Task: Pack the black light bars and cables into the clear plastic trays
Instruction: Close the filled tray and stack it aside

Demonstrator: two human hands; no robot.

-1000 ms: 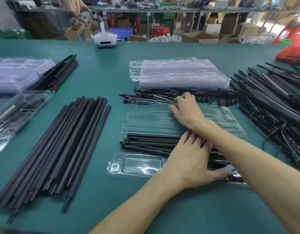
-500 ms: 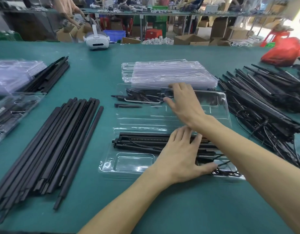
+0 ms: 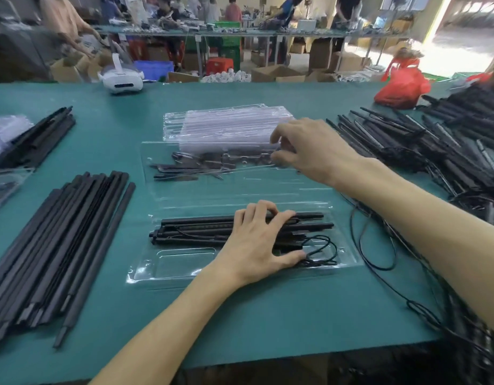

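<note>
Head view: light bars lie left-right; right hand pinches tray lid.

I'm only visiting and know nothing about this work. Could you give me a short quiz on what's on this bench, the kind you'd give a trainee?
1. True or false: the left hand rests on the black light bars lying in the near clear tray.
2. What does the right hand pinch? A) scissors B) the edge of a raised clear lid C) a roll of tape
3. Fill in: the coiled cable lies at the near tray's ___ end, by the person's own sides.

Key: 1 true; 2 B; 3 right.
</note>
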